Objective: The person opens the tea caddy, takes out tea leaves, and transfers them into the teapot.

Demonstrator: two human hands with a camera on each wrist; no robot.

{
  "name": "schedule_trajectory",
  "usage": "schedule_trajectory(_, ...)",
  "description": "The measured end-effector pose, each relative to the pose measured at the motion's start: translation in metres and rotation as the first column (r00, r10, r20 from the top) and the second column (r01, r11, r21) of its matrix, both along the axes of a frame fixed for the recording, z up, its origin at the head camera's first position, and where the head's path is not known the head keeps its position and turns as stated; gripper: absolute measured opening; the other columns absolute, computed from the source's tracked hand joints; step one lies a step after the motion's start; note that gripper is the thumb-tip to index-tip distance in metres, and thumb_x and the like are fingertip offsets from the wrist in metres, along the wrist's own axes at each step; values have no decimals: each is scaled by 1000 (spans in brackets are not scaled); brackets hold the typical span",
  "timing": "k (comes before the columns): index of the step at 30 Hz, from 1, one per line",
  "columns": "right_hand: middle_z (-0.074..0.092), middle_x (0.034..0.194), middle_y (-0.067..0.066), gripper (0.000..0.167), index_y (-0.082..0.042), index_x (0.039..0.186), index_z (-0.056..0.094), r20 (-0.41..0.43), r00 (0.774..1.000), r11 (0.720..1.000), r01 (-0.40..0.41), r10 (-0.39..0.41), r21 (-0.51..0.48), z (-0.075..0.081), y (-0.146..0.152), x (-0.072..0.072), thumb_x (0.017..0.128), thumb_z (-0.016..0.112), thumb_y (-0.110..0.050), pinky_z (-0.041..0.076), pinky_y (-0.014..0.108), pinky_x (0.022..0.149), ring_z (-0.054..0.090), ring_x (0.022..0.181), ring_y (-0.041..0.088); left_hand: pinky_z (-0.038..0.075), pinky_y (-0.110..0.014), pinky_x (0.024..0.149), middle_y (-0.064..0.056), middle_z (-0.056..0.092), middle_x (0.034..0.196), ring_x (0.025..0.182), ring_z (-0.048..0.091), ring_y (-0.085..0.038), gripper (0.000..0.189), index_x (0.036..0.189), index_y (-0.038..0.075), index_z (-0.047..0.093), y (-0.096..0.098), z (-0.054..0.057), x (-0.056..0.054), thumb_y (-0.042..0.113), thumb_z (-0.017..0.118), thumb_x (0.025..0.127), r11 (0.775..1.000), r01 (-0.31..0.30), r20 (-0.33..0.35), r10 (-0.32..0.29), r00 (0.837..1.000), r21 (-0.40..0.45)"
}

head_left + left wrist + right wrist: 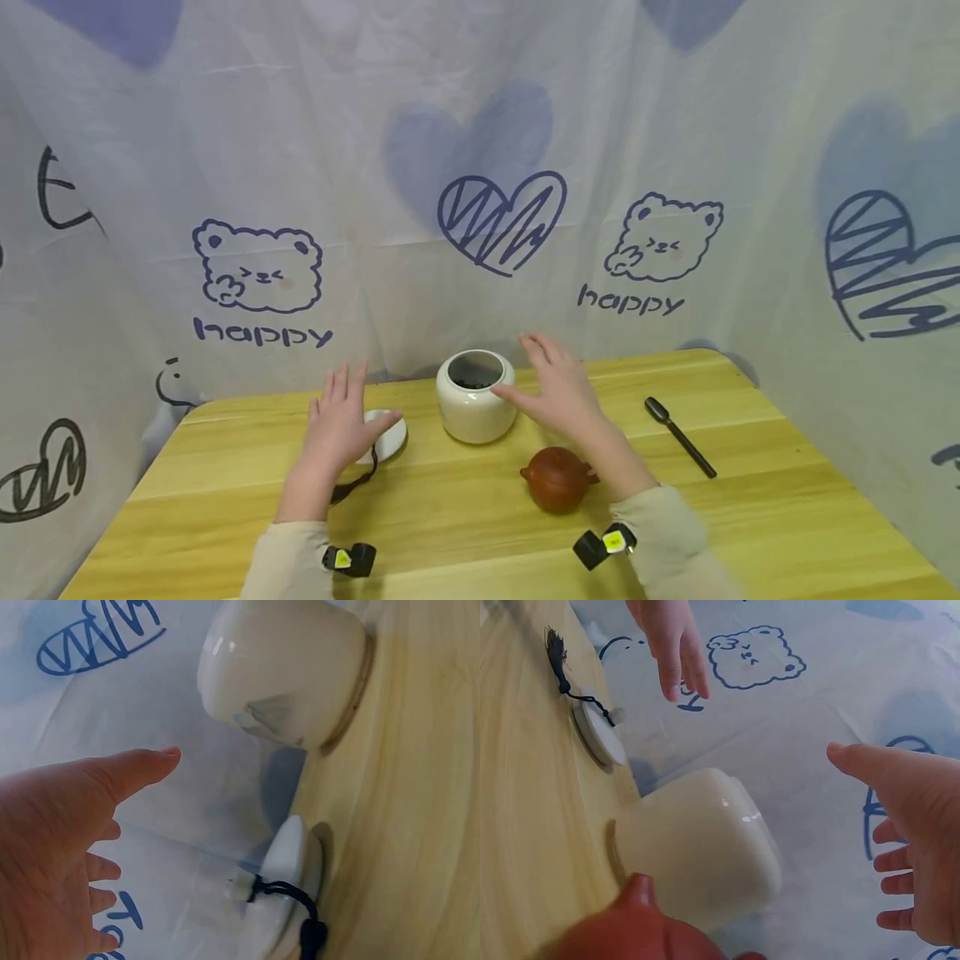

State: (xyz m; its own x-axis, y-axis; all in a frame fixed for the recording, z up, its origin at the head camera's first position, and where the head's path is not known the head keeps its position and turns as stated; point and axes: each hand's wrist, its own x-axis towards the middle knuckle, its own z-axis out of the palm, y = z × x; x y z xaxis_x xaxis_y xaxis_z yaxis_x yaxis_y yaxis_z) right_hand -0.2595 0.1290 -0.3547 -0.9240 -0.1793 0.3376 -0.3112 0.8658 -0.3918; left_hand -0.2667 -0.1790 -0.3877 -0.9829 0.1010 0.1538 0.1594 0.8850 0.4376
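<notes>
A white ceramic jar [477,417] stands uncovered near the back of the table, with dark bits inside [474,384]. Its round white lid [389,439], with a dark cord and tassel [312,934], lies to the left of it. My left hand [340,427] is raised over the lid, fingers spread, holding nothing. On the jar's right side my right hand [564,392] hovers, thumb extended toward the rim and palm bare in the right wrist view. A reddish-brown clay teapot [558,481] sits in front of the jar, below my right wrist.
A dark scoop [681,437] with a long handle lies on the right of the wooden table [450,533]. A pale cloth [375,167] printed with hearts and bears hangs behind the table and along its sides.
</notes>
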Motion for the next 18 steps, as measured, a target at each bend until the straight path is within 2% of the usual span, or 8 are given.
schedule_trajectory(6, 28, 159, 16, 97, -11, 156, 24, 70, 995, 998, 66, -67, 14, -20, -16, -11, 85, 58, -67, 25, 59, 118, 26, 147, 38, 3, -70, 115, -26, 2, 162, 149, -1, -47, 100, 157, 7, 9, -3, -18, -8, 54, 64, 87, 1000, -19, -12, 19, 1000, -10)
schedule_trajectory(11, 27, 160, 15, 100, -8, 155, 26, 81, 991, 994, 103, -106, 41, -33, -26, -20, 83, 57, -70, 29, 59, 115, 26, 147, 36, 6, -70, 116, -27, 5, 161, 149, 3, -47, 104, 157, 6, 11, -5, -29, -11, 57, 65, 85, 999, -33, -3, 33, 999, -37)
schedule_trajectory(18, 25, 161, 15, 101, -6, 154, 26, 127, 986, 992, 102, -110, 71, -41, -37, -24, 83, 58, -70, 28, 59, 116, 23, 149, 34, 15, -69, 115, -31, 17, 158, 147, 14, -49, 102, 153, -1, 21, -6, -40, -12, 59, 65, 84, 996, -33, 25, 35, 999, -80)
